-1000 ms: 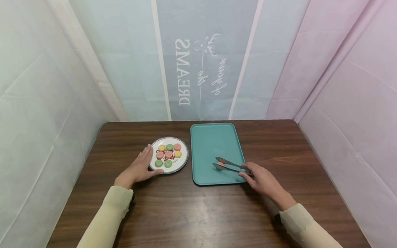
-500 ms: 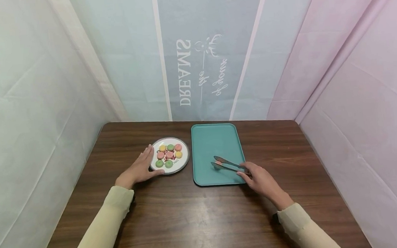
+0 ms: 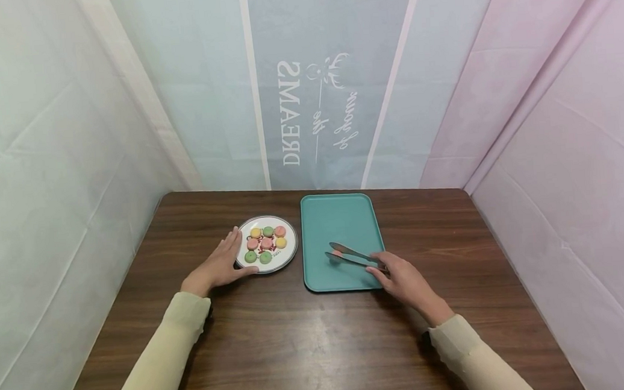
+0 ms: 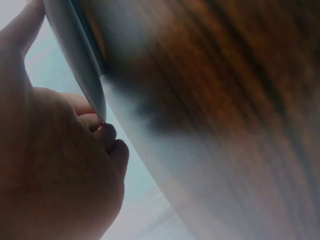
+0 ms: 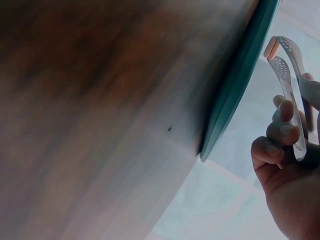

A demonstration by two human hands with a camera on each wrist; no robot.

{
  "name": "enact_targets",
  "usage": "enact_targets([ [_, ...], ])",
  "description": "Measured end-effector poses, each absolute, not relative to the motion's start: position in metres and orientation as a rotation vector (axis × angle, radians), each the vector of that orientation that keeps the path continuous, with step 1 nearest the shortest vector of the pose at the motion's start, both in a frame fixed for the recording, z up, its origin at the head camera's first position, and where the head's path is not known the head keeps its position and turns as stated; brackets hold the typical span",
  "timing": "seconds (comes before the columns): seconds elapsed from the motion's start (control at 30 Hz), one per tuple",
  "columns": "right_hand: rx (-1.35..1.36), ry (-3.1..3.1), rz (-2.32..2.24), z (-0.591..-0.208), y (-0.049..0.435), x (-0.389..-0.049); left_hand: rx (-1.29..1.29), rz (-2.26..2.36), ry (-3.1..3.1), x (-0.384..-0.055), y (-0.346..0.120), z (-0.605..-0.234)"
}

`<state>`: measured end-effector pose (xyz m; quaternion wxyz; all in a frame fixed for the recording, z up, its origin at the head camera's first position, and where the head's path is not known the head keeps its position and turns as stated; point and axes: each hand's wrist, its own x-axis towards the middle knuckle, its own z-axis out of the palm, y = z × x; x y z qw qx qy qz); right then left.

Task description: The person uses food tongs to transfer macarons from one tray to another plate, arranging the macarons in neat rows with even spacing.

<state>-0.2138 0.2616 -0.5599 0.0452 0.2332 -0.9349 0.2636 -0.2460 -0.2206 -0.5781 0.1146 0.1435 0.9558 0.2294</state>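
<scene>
My right hand [image 3: 409, 277] holds metal tongs [image 3: 353, 252] over the near part of a teal tray [image 3: 336, 214]. Pinched between the tong tips is a pink macaron [image 3: 337, 252]. The right wrist view shows the perforated tong heads on either side of the macaron [image 5: 271, 47], raised above the tray [image 5: 235, 90]. My left hand [image 3: 220, 265] rests against the left edge of a white plate [image 3: 286, 258], fingers along the rim and thumb at its near side. On that plate lie several pink, green and yellow macarons [image 3: 266, 243]. The left wrist view shows fingertips touching the rim of the plate [image 4: 75, 55].
Plate and tray lie side by side on a dark wooden table [image 3: 301, 353], a narrow gap between them. Behind the table hangs a printed fabric backdrop [image 3: 317, 116], with pale cloth at both sides.
My right hand has moved slightly left and away from me, carrying the tongs and pink macaron farther over the tray. My left hand and the plate have stayed put.
</scene>
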Motion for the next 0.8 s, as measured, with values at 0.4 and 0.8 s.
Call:
enact_targets([
  [0.4, 0.770, -2.786, 0.791, -0.564, 0.250, -0.220, 0.426, 0.668, 2.807, -0.246, -0.221, -0.580],
  [0.8, 0.814, -2.780, 0.796, -0.561, 0.239, -0.221, 0.428, 0.657, 2.810, -0.247, -0.221, -0.584],
])
